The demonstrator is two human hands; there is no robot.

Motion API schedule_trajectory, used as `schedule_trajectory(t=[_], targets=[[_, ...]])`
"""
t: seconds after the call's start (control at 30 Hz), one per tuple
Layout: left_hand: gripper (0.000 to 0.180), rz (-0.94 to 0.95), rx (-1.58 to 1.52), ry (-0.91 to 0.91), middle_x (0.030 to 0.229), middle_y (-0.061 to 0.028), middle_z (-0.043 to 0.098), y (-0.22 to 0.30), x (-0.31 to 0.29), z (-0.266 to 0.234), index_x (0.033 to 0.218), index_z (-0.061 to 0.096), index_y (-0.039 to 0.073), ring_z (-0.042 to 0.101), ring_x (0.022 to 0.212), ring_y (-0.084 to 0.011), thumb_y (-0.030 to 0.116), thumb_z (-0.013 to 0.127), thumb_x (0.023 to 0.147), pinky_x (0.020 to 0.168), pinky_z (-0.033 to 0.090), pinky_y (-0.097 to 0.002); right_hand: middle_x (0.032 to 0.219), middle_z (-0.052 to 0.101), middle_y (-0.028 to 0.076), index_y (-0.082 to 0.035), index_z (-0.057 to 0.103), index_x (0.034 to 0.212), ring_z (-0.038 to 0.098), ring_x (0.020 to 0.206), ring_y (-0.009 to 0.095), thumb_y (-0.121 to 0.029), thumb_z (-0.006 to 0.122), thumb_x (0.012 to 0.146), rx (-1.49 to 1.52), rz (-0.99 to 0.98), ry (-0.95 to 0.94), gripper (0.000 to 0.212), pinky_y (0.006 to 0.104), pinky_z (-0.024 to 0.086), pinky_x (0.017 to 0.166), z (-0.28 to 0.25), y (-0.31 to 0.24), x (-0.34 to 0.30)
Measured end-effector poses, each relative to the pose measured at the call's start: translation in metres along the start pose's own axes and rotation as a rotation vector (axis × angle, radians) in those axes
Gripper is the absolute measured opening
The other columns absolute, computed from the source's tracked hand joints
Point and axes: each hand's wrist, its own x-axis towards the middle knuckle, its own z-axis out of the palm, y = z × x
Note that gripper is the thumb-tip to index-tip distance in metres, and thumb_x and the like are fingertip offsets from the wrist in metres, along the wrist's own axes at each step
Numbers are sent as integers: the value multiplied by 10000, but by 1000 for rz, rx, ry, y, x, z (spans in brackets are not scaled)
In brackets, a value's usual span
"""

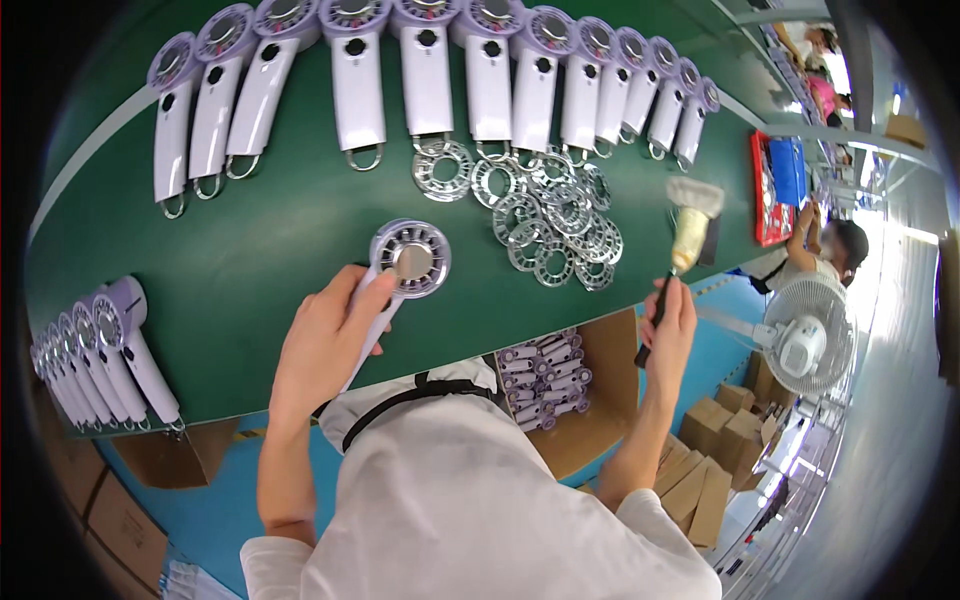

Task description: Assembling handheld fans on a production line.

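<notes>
Gripping a glossy, round-headed fan [420,261] is the left hand [325,328]; the right hand [673,325] clasps a black-handled tool [690,240].

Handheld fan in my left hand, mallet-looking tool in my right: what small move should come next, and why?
I'd probably bring the mallet-like tool left, over the fan: your right hand grips that tool well off to the right, while your left hand holds the fan face up.
</notes>
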Motion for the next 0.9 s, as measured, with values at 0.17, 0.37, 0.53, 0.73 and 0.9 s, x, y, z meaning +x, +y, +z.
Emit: schedule_trajectory(t=[0.17, 0.37, 0.53, 0.73, 0.9], targets=[[492, 49, 14, -11, 728, -141, 659, 0, 3, 0, 990, 624, -33, 667, 607, -239, 452, 543, 987, 579, 509, -342, 678, 468, -20, -20, 546, 1257, 354, 495, 20, -181, 467, 1061, -31, -61, -340, 266, 189, 243, 420, 25, -51, -37], [519, 42, 45, -39, 706, -137, 651, 0, 7, 0, 920, 615, -37, 642, 568, -224, 472, 534, 986, 556, 505, -346, 930, 697, 159, 35, 580, 1268, 638, 751, 190, -44, 569, 970, -485, -482, -514, 308, 320, 526, 727, 66, -66, -55], [487, 48, 81, -29, 716, -129, 655, -3, 7, -1, 928, 620, -34, 624, 551, -200, 440, 531, 997, 543, 496, -329, 1001, 701, 223, 18, 584, 1281, 698, 798, 332, -80, 610, 965, -645, -687, -635, 332, 355, 541, 729, 85, -66, -45], [491, 54, 102, -44, 717, -131, 657, -2, 6, -3, 922, 617, -39, 626, 551, -205, 438, 525, 999, 541, 499, -337, 989, 702, 222, 19, 578, 1288, 695, 769, 356, -70, 607, 963, -637, -847, -565, 338, 365, 546, 685, 87, -65, -45], [498, 40, 99, -45, 704, -132, 655, -2, 8, -2, 915, 616, -35, 637, 555, -205, 448, 527, 999, 538, 497, -329, 956, 702, 216, 32, 579, 1281, 685, 717, 337, -53, 606, 959, -640, -842, -572, 334, 363, 544, 663, 85, -58, -45]])
